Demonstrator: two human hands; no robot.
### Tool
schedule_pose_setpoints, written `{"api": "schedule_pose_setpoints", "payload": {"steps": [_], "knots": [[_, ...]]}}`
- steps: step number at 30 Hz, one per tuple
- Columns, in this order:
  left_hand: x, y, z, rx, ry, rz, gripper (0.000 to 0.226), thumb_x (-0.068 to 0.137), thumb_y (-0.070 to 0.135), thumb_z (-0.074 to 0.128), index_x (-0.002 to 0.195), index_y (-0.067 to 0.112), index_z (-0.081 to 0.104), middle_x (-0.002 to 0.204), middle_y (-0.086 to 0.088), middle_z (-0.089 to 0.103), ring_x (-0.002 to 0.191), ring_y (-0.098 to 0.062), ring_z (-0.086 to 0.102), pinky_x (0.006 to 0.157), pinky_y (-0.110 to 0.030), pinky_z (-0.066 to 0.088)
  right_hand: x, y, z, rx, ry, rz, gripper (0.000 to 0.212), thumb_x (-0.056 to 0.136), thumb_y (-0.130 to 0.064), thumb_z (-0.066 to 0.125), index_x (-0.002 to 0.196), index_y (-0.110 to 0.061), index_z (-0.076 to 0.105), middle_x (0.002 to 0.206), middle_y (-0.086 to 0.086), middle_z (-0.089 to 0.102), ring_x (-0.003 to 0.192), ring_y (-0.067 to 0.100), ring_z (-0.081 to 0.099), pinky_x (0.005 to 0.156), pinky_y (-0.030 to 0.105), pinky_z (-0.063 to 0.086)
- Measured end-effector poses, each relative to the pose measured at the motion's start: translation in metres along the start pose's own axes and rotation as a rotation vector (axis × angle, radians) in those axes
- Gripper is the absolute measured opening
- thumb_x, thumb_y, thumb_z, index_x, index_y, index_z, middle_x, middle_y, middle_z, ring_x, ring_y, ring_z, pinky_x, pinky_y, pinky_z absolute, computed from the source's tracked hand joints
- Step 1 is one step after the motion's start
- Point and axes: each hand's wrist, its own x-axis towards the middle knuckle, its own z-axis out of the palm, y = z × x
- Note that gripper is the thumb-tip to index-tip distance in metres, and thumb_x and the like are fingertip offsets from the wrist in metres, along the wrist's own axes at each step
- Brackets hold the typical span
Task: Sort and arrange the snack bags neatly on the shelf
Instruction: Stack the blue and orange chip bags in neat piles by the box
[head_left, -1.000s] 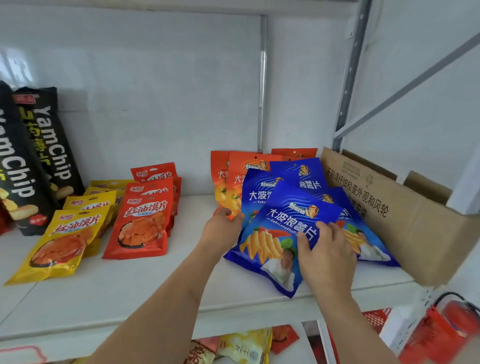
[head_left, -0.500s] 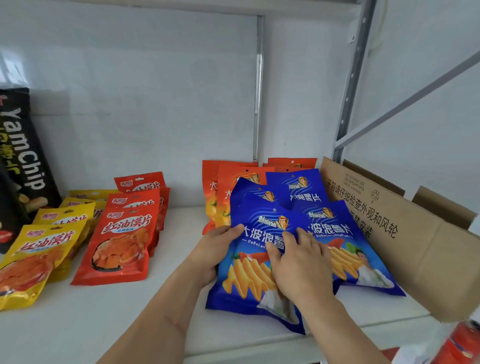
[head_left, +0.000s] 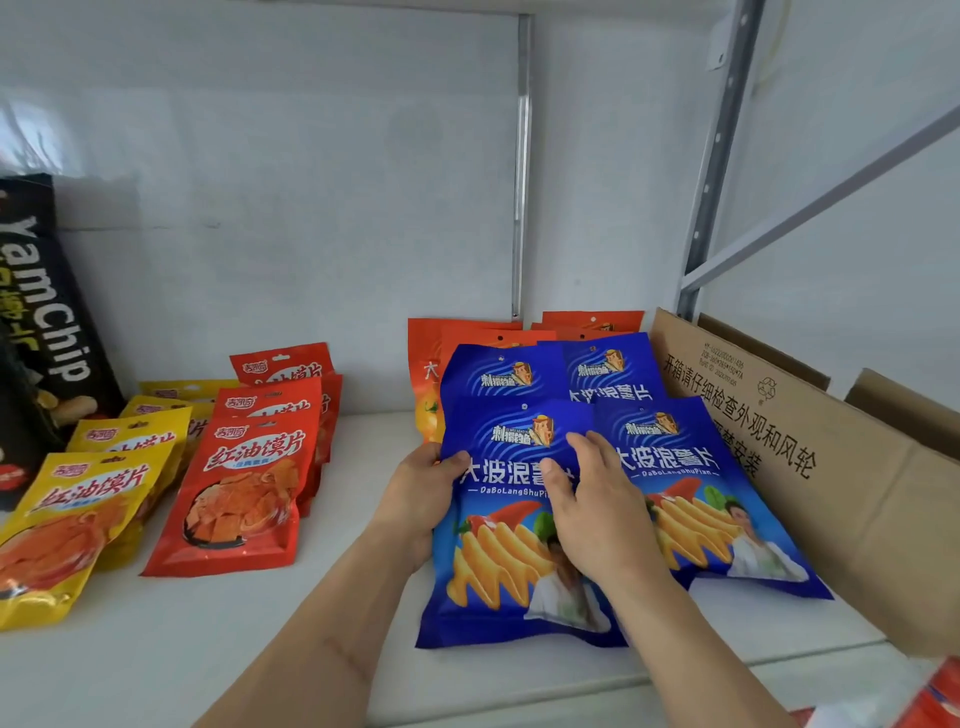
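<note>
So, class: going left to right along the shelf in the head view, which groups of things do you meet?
Black YamChip bags → yellow bags → red bags → blue bags → cardboard box.

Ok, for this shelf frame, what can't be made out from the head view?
- Orange bags: fronts and count hidden behind the blue bags.
- Front blue bag: middle of its print covered by the right hand.
- Left hand: its fingers are tucked behind that bag's edge.
- Black YamChip bags: cut off by the left edge.
- Cardboard box: contents out of sight.
</note>
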Motion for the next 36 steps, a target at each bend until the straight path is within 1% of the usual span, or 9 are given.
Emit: {"api": "schedule_pose_setpoints", "payload": {"steps": [3,9,11,14,19,23,28,32,36], "knots": [[0.001,-0.001,-0.003,-0.007,0.04,0.017,0.025,0.099,0.031,0.06,0.11,0.008,0.057,0.096,-0.009,0.079,0.086,-0.029,0.077,0.085,-0.048,0.06,0.004,0.002,-0.002,0.137,0.032,0.006,0.059,0.1,-0.051,0.038,0.151,-0.022,0.03,0.16,-0.001,0.025,0.143,0.02,0.032,0.114,0.04,0.035],[0.002,0.0,-0.003,0.006,0.083,0.034,0.028,0.099,0.035,0.059,0.11,0.01,0.055,0.099,-0.008,0.078,0.085,-0.026,0.077,0.085,-0.048,0.06,0.013,0.015,-0.035,0.385,0.21,0.09,0.046,0.1,-0.043,0.046,0.138,-0.016,0.05,0.137,0.0,0.057,0.122,0.014,0.054,0.098,0.03,0.043],[0.002,-0.001,-0.002,0.004,0.092,0.04,0.028,0.099,0.035,0.059,0.111,0.01,0.055,0.099,-0.007,0.078,0.085,-0.026,0.077,0.085,-0.048,0.06,0.018,0.027,-0.047,0.322,0.249,0.164,0.042,0.101,-0.041,0.046,0.134,-0.016,0.053,0.133,0.003,0.059,0.118,0.018,0.055,0.092,0.033,0.044],[-0.001,0.0,0.001,-0.013,0.097,0.028,0.024,0.101,0.034,0.056,0.109,0.012,0.054,0.099,-0.007,0.077,0.084,-0.025,0.077,0.075,-0.041,0.061,0.022,0.042,-0.048,0.195,0.155,0.209,0.038,0.102,-0.036,0.047,0.134,-0.016,0.053,0.133,0.006,0.057,0.119,0.022,0.054,0.082,0.028,0.038],[-0.006,0.001,0.006,-0.036,0.087,-0.006,0.025,0.101,0.036,0.054,0.11,0.012,0.053,0.1,-0.008,0.076,0.085,-0.026,0.077,0.072,-0.039,0.06,0.027,0.057,-0.048,0.134,0.185,0.234,0.033,0.1,-0.024,0.054,0.132,-0.017,0.056,0.133,0.009,0.055,0.119,0.024,0.056,0.092,0.037,0.05],[-0.004,0.002,0.004,-0.034,0.12,0.006,0.025,0.102,0.036,0.054,0.109,0.013,0.052,0.1,-0.008,0.076,0.084,-0.026,0.077,0.071,-0.039,0.061,0.026,0.07,-0.056,-0.18,0.184,0.437,0.054,0.09,-0.05,0.061,0.132,-0.018,0.047,0.134,0.01,0.051,0.124,0.03,0.049,0.101,0.046,0.042],[0.001,0.003,-0.003,-0.015,0.174,0.038,0.026,0.101,0.037,0.054,0.112,0.014,0.051,0.102,-0.008,0.075,0.084,-0.025,0.077,0.069,-0.039,0.061,0.026,0.063,-0.048,-0.17,0.052,0.569,0.086,0.079,-0.071,0.061,0.138,-0.015,0.036,0.139,0.015,0.046,0.128,0.035,0.045,0.103,0.045,0.039],[0.0,0.005,-0.005,0.027,0.187,0.08,0.028,0.101,0.039,0.054,0.115,0.015,0.05,0.103,-0.004,0.074,0.085,-0.021,0.076,0.064,-0.032,0.06,0.025,0.06,-0.039,-0.135,0.211,0.463,0.073,0.082,-0.062,0.065,0.133,-0.013,0.044,0.131,0.014,0.053,0.12,0.034,0.052,0.091,0.041,0.046],[0.004,0.006,-0.012,0.053,0.206,0.106,0.028,0.101,0.04,0.053,0.116,0.016,0.052,0.103,-0.003,0.075,0.085,-0.02,0.077,0.071,-0.037,0.062,0.03,0.061,-0.039,0.025,0.277,0.409,0.053,0.091,-0.046,0.063,0.131,-0.014,0.047,0.121,0.01,0.062,0.107,0.03,0.062,0.073,0.036,0.048]]}}
